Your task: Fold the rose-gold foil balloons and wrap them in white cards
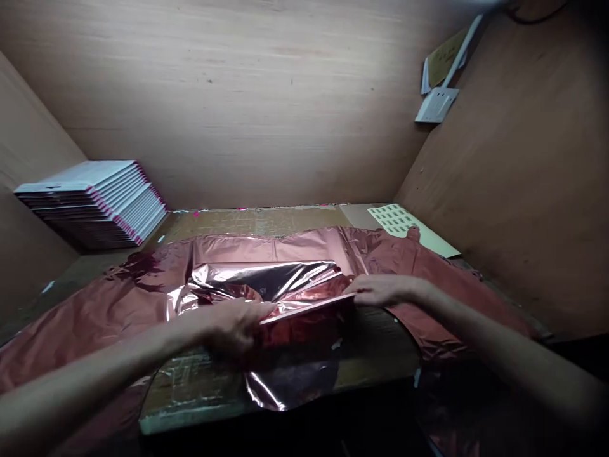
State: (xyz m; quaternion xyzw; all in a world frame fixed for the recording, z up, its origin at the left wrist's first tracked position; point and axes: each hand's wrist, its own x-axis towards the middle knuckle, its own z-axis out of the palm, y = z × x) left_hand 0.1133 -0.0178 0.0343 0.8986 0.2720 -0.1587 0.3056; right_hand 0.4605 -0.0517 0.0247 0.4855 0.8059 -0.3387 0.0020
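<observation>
A large rose-gold foil piece (114, 317), flat and creased, is draped in a wide arc over the tabletop. Its middle is folded into a shinier, mirror-like bundle (266, 279). My left hand (238, 322) is closed on the near left part of this folded foil. At the right end of the same bundle, my right hand (378, 291) pinches a corner. Between my hands runs a thin, straight, pale edge (309, 308), tilted up to the right; whether it is a card or a fold I cannot tell. A loose foil flap (271, 387) hangs below, over the table's front edge.
A stack of flat white packets with pink edges (104, 203) stands at the back left. At the back right lies a pale yellow sticker sheet (404, 225). Wooden panels (266, 108) enclose the table (380, 343). A white metal bracket (438, 105) hangs on the right.
</observation>
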